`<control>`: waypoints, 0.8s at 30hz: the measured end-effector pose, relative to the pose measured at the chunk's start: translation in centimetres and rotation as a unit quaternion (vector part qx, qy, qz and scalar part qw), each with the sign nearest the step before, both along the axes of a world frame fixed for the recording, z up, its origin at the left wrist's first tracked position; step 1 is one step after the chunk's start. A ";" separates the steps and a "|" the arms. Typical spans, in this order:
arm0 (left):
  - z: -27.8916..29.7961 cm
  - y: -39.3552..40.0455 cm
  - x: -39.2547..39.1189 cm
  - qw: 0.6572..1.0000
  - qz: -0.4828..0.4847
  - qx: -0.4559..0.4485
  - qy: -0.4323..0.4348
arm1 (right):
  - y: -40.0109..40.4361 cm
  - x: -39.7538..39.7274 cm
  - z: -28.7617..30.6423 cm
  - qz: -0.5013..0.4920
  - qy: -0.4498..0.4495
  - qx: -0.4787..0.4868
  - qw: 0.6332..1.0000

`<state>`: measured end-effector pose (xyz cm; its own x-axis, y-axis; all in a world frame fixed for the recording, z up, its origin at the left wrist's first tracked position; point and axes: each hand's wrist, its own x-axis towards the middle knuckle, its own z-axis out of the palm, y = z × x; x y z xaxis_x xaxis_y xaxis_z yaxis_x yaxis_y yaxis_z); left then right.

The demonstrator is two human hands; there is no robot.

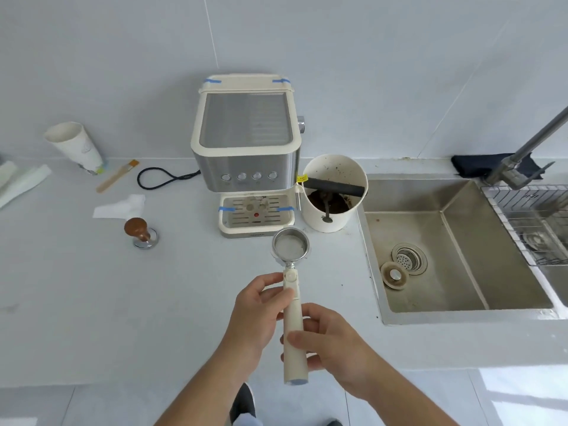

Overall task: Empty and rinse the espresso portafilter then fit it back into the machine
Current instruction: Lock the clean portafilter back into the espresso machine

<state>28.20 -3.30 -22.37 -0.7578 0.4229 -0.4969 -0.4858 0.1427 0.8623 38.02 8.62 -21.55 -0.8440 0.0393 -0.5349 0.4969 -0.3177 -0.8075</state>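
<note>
Both hands (295, 330) on portafilter (290, 250) hdl.

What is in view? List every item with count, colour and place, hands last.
espresso machine: 1, cream and steel, back of counter
portafilter: 1, cream handle, steel basket, held before machine
knock bin: 1, cream, right of machine
tamper: 1, brown and steel, left
brush: 1, wooden, left
paper cup: 1, white, far left
sink: 1, steel, right
faucet: 1, steel, above sink
left hand: on upper handle
right hand: on lower handle
</note>
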 end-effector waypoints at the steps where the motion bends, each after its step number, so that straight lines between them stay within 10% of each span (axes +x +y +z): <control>1: -0.1 -0.6 -0.8 1.000 -0.009 -0.003 0.007 | -0.6 -0.7 0.0 0.006 0.002 -0.009 1.000; 24: 3.1 -8.6 -17.0 0.962 -0.154 -0.091 0.207 | -6.7 -12.0 -2.0 -0.031 -0.017 -0.023 0.999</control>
<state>11.21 -11.95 -19.31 -0.7590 0.5941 -0.2663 -0.0168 0.3910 0.9202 26.04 1.93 -23.56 -0.8221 0.0651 -0.5656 0.5022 -0.3848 -0.7744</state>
